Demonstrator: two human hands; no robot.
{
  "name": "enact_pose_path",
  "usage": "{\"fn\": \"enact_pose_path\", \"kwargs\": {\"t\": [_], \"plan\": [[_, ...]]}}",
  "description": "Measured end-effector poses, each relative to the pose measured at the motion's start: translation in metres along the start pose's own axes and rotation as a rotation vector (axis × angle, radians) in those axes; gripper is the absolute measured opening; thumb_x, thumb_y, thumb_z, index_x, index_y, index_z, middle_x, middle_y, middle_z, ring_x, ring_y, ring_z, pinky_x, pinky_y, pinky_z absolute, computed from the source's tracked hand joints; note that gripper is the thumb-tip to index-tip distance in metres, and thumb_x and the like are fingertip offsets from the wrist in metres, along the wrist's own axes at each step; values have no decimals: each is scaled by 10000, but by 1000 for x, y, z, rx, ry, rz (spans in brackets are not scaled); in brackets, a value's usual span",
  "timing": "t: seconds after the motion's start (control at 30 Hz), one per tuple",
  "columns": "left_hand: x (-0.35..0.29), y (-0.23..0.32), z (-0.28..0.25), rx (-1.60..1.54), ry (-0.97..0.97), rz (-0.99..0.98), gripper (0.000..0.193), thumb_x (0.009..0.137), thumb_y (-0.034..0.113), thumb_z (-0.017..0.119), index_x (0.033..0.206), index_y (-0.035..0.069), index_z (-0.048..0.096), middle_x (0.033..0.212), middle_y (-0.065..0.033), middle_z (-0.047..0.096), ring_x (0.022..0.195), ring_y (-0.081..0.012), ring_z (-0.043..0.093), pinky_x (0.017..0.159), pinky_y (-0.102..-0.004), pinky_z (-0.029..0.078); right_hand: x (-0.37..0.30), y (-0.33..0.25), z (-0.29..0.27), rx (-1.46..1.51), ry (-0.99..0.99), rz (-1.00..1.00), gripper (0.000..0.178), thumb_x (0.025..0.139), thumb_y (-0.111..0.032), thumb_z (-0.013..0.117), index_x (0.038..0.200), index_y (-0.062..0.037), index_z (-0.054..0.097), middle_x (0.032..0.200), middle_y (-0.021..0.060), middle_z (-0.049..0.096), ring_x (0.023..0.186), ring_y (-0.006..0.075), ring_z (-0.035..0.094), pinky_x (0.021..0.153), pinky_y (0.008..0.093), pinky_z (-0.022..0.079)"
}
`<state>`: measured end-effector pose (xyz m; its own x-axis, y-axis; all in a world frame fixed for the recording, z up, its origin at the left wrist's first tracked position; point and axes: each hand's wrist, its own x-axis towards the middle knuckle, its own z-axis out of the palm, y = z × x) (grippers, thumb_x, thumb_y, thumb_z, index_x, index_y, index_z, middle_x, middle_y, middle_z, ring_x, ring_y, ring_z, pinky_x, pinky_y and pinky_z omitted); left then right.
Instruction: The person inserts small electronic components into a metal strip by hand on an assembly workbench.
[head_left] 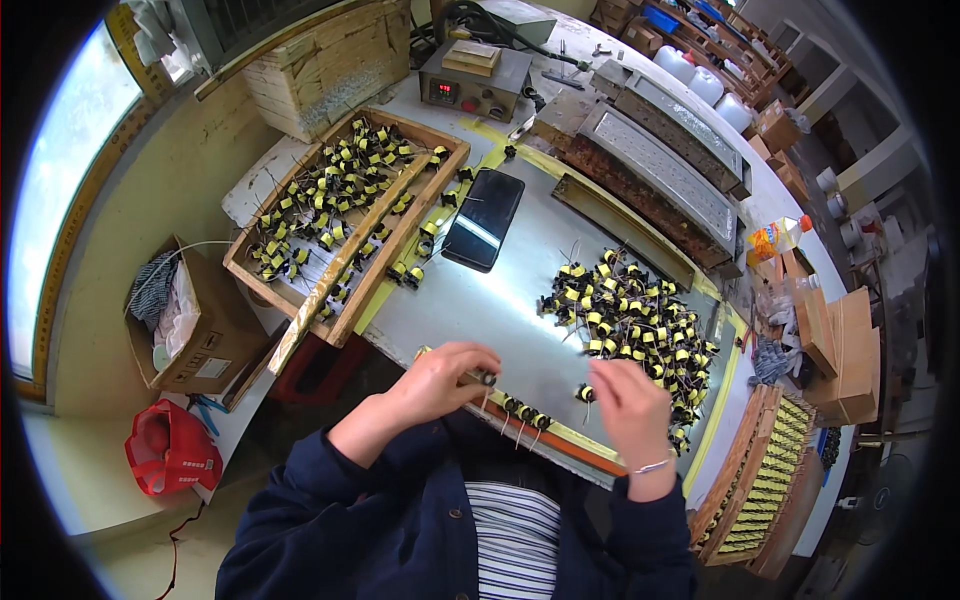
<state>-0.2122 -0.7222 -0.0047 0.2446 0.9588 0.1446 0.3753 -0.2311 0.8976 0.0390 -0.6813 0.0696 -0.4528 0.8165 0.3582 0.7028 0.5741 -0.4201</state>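
The left hand's (442, 381) grip is clamped around a dark cylindrical piece (487, 378) at the silvery metal tabletop's (440, 312) near edge. The right hand's (634, 408) grip pinches a small black-and-yellow wire-leaded coil (586, 394), just left of the heaped black-and-yellow coils (625, 325).

The flat grey metal sheet (500, 310) gleams smoothly — left, the divided brown wooden tray (402, 238) looks matt; right, small yellow-and-black cylindrical parts (640, 325) look plastic.
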Motion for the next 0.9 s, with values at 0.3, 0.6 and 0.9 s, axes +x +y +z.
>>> {"fn": "enact_pose_path", "kwargs": {"t": [0.3,0.6,0.9], "plan": [[-5,12,10,164,-178,146,361,708,16,665,1059,67,602,955,-82,630,942,-266,584,845,-373,446,-30,27,-4,-59,-446,6,120,746,-119,695,864,-139,696,771,15,620,643,222,620,550,306,501],[23,45,0,27,-14,76,301,797,101,660,1089,53,606,1016,-112,623,946,-282,593,830,-367,474,8,-9,-4,522,-206,169,113,784,-13,675,896,-14,696,789,55,626,557,88,550,488,201,431],[33,58,17,-124,155,-163,308,811,121,670,1094,27,595,1001,-88,624,877,-194,625,738,-299,533,18,-42,16,351,45,139,100,783,-42,685,881,-26,691,766,51,641,497,93,558,444,210,421]]}}
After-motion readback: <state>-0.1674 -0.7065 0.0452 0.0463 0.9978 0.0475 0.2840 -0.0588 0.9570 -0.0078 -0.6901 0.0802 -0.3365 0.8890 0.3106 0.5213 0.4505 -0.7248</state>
